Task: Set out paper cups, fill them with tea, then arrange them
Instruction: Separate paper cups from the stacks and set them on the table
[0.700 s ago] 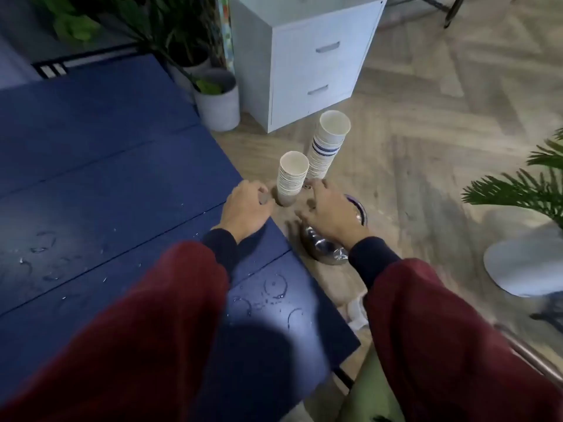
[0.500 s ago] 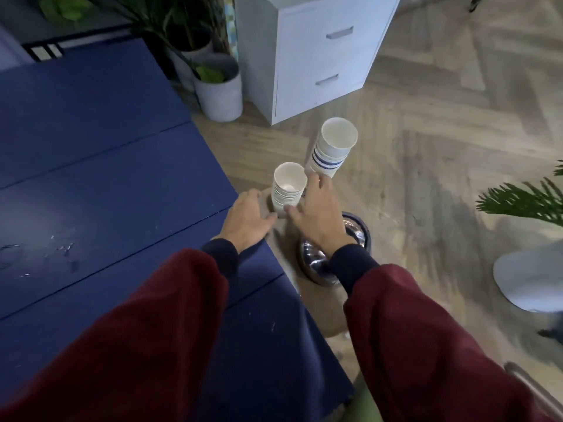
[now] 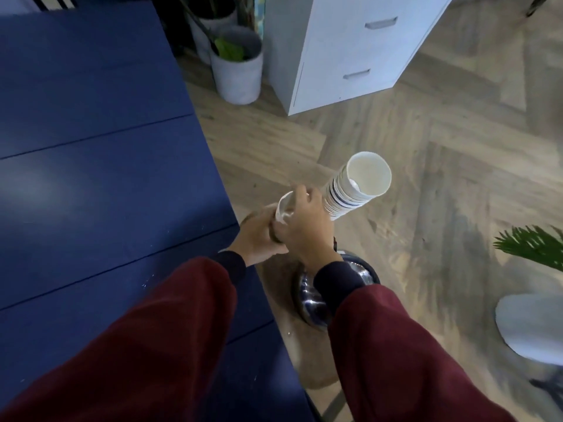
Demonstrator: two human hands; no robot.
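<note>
The short stack of paper cups (image 3: 282,208) is being held just off the right edge of the blue table (image 3: 106,178), mostly hidden by both hands; the right hand (image 3: 304,226) is curling its fingers round the top cup, and the left hand (image 3: 259,239) is gripping the stack lower down. A taller stack (image 3: 353,190) is leaning just beside them; a shiny metal pot (image 3: 307,303) is standing under the right wrist.

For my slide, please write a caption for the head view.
Left hand and right hand grip a short cup stack beside the blue table, a taller cup stack nearby.
</note>
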